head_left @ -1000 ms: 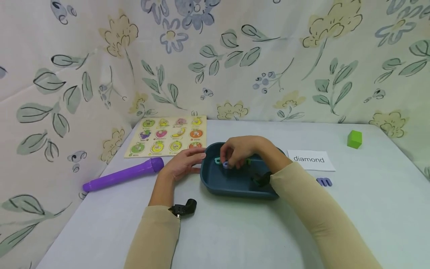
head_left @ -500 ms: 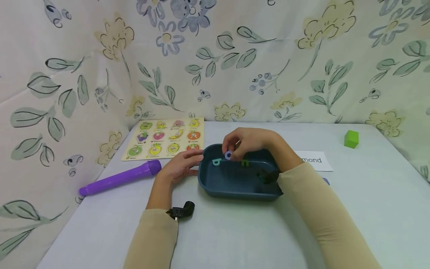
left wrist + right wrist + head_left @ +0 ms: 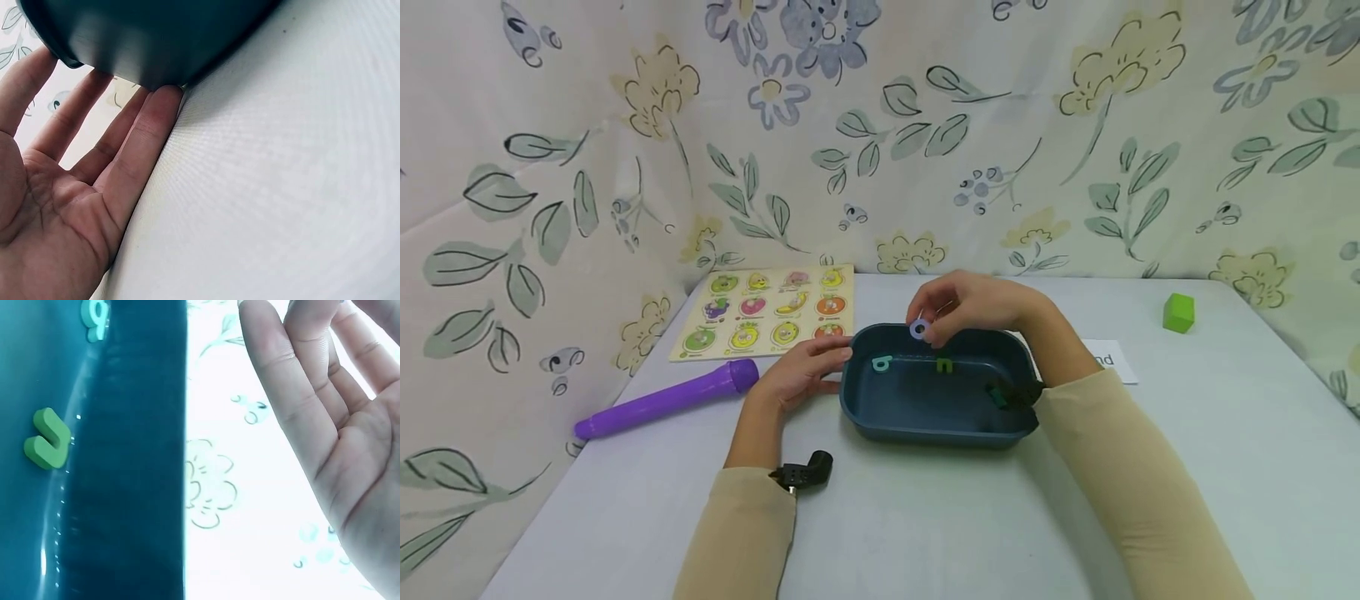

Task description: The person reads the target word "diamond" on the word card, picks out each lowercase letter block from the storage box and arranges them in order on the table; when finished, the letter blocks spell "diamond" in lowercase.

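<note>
In the head view, my right hand (image 3: 977, 304) pinches a small purple letter o (image 3: 913, 334) above the far rim of a dark blue tray (image 3: 936, 435). My left hand (image 3: 802, 372) rests at the tray's left end; in the left wrist view its fairly straight fingers touch the tray's outer wall (image 3: 156, 37). Inside the tray lie a teal letter d (image 3: 882, 364) and a green letter n (image 3: 944, 366). A dark green piece (image 3: 997, 397) is partly hidden by the right wrist camera. The right wrist view shows the green letter (image 3: 59, 440) lying by the tray's side.
A fruit picture board (image 3: 763, 312) lies at the back left, with a purple toy microphone (image 3: 666, 400) before it. Right of the tray, a white word card (image 3: 1112, 358) is partly covered by my right arm. A green block (image 3: 1178, 312) stands at the back right.
My right hand has lifted the purple letter o from the tray's floor, upward and slightly right. A purple letter m on the table is now hidden by the right arm. My left hand stays put.
</note>
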Available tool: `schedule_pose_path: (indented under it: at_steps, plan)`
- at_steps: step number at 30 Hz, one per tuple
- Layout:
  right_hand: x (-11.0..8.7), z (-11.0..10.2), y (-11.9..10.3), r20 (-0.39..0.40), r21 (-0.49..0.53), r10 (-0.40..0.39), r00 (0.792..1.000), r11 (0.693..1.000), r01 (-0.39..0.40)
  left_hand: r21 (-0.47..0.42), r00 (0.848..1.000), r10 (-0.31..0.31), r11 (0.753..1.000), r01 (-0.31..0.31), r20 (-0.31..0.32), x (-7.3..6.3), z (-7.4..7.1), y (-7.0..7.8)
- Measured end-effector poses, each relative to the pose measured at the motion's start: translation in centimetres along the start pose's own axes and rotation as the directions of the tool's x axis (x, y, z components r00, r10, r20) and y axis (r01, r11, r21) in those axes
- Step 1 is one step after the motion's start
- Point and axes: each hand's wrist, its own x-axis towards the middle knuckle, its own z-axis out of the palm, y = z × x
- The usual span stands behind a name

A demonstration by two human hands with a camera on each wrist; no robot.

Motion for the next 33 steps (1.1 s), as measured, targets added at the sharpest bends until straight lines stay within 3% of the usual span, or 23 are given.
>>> schedule_pose_path:
  at_steps: [8,20,33]
  plan:
    - [-1.7,-0.6,-0.3,-0.013,0.121,-0.039,0.999,0.992,0.040,-0.007,1.000,-0.003,1.000,0.003,0.017,-0.2,0.0,0.1]
    - [-3.7,-0.7,1.1,-0.121,0.098,0.038,0.992,0.995,-0.026,-0.009,1.000,-0.006,1.000,0.007,0.031,-0.2,-0.1,0.1]
    - [-6.6,-1.2,2.8,-0.234,0.118,0.062,0.970,0.992,-0.035,-0.028,0.999,-0.008,1.000,0.009,0.039,-0.2,-0.1,0.1]
